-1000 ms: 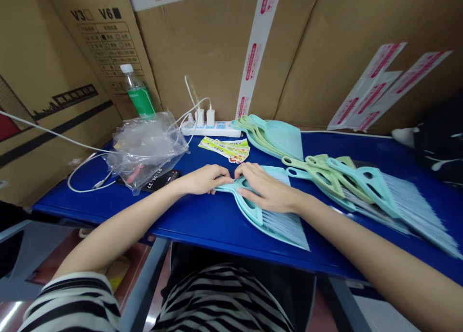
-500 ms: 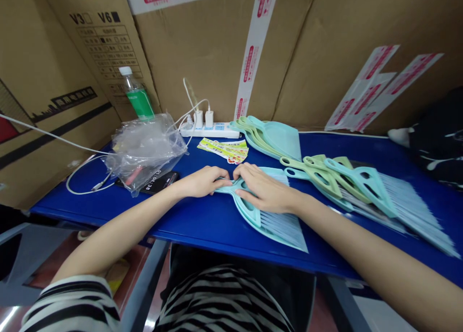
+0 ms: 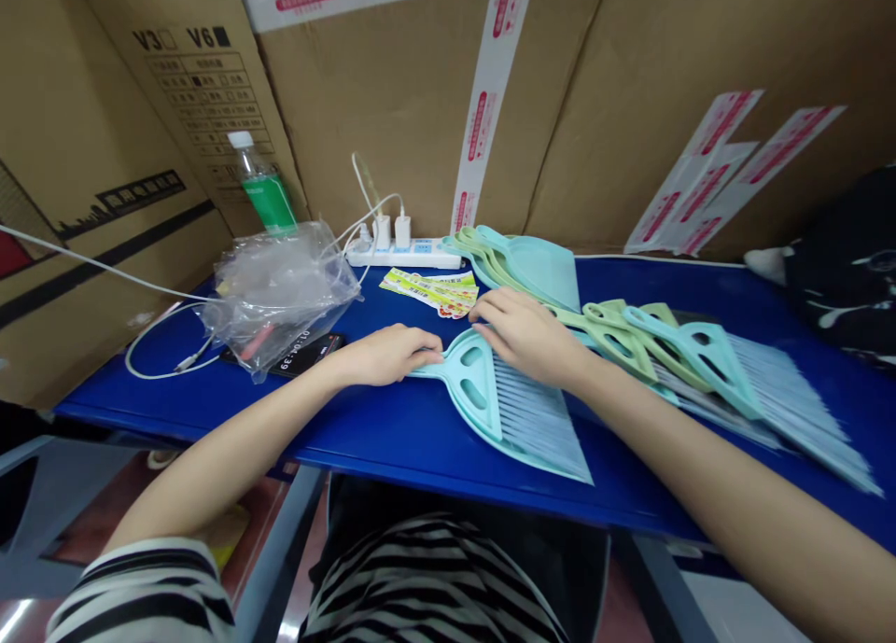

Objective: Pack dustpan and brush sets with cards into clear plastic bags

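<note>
My left hand (image 3: 392,354) is closed round the handles of a light-blue hand brush (image 3: 483,391) and a matching dustpan (image 3: 518,458). The brush lies on top of the dustpan, its pale bristles pointing right. Over the upper edge of the bristles is my right hand (image 3: 528,335), fingers loosely bent and apart from the thumb, with nothing visible in it. Its fingertips are near a fan of yellow-and-white printed strips (image 3: 434,290). Part of the brush's upper corner is hidden under the right hand.
Light-blue and green dustpans (image 3: 539,265) lie stacked behind my right hand. More brushes (image 3: 714,368) overlap to the right. A power strip (image 3: 427,253), a clear plastic bag (image 3: 280,274), a phone (image 3: 308,352) and a bottle (image 3: 266,190) stand or lie left and behind. Cardboard (image 3: 413,102) walls the back.
My right hand has let go of the brush head and moved up and slightly right, towards the printed strips. My left hand stays on the handles.
</note>
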`<state>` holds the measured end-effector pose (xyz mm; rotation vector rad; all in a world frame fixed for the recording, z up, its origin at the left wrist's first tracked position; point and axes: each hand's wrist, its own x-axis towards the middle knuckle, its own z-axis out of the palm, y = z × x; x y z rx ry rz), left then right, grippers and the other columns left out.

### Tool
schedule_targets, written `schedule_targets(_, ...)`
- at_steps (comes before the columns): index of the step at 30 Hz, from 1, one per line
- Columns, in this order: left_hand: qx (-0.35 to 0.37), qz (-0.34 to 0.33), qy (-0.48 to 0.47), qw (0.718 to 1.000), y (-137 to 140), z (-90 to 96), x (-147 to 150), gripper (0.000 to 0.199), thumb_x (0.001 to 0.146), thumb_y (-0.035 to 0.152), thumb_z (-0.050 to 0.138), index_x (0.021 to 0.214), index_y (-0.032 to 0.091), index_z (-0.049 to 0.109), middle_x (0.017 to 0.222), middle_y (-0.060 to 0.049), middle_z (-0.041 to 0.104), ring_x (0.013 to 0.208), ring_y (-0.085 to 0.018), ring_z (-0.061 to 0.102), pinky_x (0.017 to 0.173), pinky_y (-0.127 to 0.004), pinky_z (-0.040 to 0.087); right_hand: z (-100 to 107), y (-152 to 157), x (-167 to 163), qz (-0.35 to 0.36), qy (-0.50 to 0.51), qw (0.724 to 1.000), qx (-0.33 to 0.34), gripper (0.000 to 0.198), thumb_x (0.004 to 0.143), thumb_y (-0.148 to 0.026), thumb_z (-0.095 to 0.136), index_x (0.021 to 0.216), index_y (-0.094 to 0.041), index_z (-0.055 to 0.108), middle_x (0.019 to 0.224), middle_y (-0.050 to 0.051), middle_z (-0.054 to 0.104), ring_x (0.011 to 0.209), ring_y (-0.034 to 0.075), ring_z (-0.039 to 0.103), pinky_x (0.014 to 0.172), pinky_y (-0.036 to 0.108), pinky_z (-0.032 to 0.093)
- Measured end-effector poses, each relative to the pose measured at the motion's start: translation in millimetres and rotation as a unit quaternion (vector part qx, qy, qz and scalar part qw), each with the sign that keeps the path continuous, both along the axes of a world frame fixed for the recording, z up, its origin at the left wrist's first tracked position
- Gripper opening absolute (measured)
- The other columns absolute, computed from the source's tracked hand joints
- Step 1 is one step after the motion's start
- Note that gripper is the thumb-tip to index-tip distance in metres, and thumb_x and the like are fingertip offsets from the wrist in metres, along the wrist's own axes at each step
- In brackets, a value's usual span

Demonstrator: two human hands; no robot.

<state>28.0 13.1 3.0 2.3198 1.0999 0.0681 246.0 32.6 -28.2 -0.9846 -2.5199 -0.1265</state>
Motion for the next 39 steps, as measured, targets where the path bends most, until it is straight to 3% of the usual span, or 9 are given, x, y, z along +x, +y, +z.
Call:
schedule_targets(5, 0.000, -0.008, 0.020, 1.000, 0.3, 3.2, -1.2, 0.030, 0.092, 0.031, 0.041, 0.064, 0.019, 0.041, 0.051, 0.007, 0.041, 0.049, -0.010, 0.046, 0.054, -0.023, 0.028, -4.7, 19.6, 17.0, 0.002, -0.054, 0.998, 0.044, 0.032, 0.090, -0.016, 0.037, 0.092, -0.021, 0.069, 0.107, 0.013, 0.068, 0.102, 0.029, 0.056, 0.080, 0.048, 0.048)
schedule_targets(14, -0.001, -0.015, 0.028, 0.999, 0.5, 4.3, -1.6, 0.031, 0.093, 0.030, 0.040, 0.063, 0.019, 0.039, 0.050, 0.007, 0.041, 0.048, -0.009, 0.046, 0.055, -0.023, 0.028, -11.5, 30.1, 20.5, 0.038, -0.094, 0.995, 0.018, 0.060, 0.070, 0.001, 0.039, 0.122, -0.019, 0.063, 0.133, 0.005, 0.061, 0.123, 0.029, 0.049, 0.094, 0.052, 0.047)
schedule_targets(19, -0.005, -0.007, 0.035, 0.999, -0.2, 6.3, -1.0, 0.031, 0.093, 0.031, 0.040, 0.064, 0.019, 0.039, 0.051, 0.007, 0.041, 0.048, -0.009, 0.047, 0.055, -0.023, 0.028, -9.3, 28.1, 17.3, 0.037, -0.113, 0.993, -0.008, 0.059, 0.073, 0.000, 0.037, 0.125, -0.015, 0.061, 0.131, 0.007, 0.062, 0.124, 0.028, 0.049, 0.095, 0.050, 0.047)
schedule_targets(25, -0.004, -0.016, 0.024, 1.000, 1.0, 4.6, -1.7, 0.031, 0.093, 0.032, 0.040, 0.064, 0.019, 0.040, 0.051, 0.008, 0.041, 0.047, -0.009, 0.048, 0.055, -0.022, 0.029, -4.9, 25.0, 16.8, 0.034, -0.141, 0.989, 0.004, 0.050, 0.073, -0.001, 0.040, 0.112, -0.014, 0.068, 0.131, 0.010, 0.061, 0.124, 0.028, 0.049, 0.094, 0.049, 0.047)
schedule_targets(30, -0.003, -0.015, 0.024, 1.000, 2.1, 2.9, -1.8, 0.031, 0.092, 0.032, 0.040, 0.064, 0.019, 0.040, 0.051, 0.008, 0.042, 0.048, -0.009, 0.049, 0.055, -0.022, 0.030, -2.7, 23.2, 14.7, 0.019, -0.169, 0.985, 0.001, 0.055, 0.076, 0.000, 0.036, 0.123, -0.012, 0.063, 0.132, 0.009, 0.061, 0.125, 0.027, 0.048, 0.093, 0.045, 0.047)
schedule_targets(39, -0.001, -0.017, 0.027, 0.999, 2.4, 3.0, -1.7, 0.031, 0.092, 0.032, 0.041, 0.064, 0.019, 0.040, 0.051, 0.007, 0.043, 0.047, -0.009, 0.049, 0.054, -0.022, 0.030, 15.9, 12.4, 20.9, 0.024, -0.183, 0.982, 0.047, 0.053, 0.069, 0.001, 0.044, 0.114, -0.013, 0.068, 0.119, 0.011, 0.067, 0.113, 0.027, 0.054, 0.083, 0.038, 0.049)
